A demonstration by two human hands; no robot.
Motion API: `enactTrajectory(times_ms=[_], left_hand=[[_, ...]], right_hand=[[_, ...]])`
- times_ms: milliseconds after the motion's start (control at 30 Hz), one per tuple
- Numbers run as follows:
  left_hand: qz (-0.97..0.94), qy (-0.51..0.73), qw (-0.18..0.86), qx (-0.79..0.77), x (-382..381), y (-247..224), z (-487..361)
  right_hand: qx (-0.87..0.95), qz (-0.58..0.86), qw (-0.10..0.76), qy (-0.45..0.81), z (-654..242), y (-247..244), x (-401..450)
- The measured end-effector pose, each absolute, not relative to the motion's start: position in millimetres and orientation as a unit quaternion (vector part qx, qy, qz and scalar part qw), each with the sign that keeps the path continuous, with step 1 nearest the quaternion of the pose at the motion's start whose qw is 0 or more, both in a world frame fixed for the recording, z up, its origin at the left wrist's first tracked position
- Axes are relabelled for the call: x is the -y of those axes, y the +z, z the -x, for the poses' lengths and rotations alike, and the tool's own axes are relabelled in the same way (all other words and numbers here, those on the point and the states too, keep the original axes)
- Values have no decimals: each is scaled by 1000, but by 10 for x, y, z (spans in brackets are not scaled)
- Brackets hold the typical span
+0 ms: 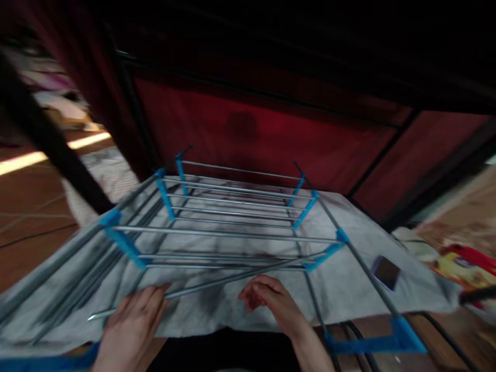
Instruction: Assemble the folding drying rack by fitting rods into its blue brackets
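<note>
A rack frame of grey metal tubes and blue plastic connectors lies on a white cloth [341,289] in front of me. My left hand [134,323] is wrapped round a loose metal tube [217,282] near its lower left end. This tube slants up to the right, and its far end reaches the blue connector [323,257] on the right side. Below the tube, my right hand [271,299] has its fingers loosely curled, with nothing visible in them. Crossbars [232,234] run between the left blue connector [124,243] and the right one.
Several loose tubes [89,274] lie along the left of the cloth. A phone [386,272] rests to the right of the frame. Red fabric [263,124] hangs behind. A red and yellow packet [465,266] is at far right, and a dark post [54,139] stands at left.
</note>
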State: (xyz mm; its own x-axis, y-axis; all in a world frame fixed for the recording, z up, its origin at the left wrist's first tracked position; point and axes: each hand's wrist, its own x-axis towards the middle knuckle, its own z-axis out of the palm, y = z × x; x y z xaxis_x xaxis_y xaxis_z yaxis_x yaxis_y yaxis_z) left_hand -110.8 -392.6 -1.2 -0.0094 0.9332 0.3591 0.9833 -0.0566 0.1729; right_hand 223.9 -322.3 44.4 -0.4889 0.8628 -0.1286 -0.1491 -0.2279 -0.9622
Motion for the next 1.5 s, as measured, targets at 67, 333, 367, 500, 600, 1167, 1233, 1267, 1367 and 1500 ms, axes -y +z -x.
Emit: enactTrajectory(times_ms=[67,333,367,500,600,1167,1233,1267,1367,1500], left_hand=[[718,-182,132,659,3860,185,1061],[718,-171,212,641,3535,676,998],[719,-174,202,642,3520,695,990],[688,-251,216,646,3516,659,978],[582,-395,241,669,3529,501,1035],[278,-687,-204,639,2786,517,1684],[269,-703,-193,629,2772,498,1662],[264,-707,-192,627,2766,497,1649],[245,-711,-198,629,2757,525,1613],[234,-705,-167,648,2761,534,1594]], right_hand=[[601,335,361,629,-2104,599,3223],[914,307,259,57,-1532,759,2960],[919,314,239,15,-1498,716,2921],[919,327,211,-67,-1463,585,2771],[921,319,210,-78,-1479,568,2687],[936,299,181,-37,-1510,554,2490],[942,302,150,0,-1466,649,2486],[943,304,131,23,-1417,713,2489],[946,299,83,93,-1140,939,2502],[953,253,51,156,-557,1168,2483]])
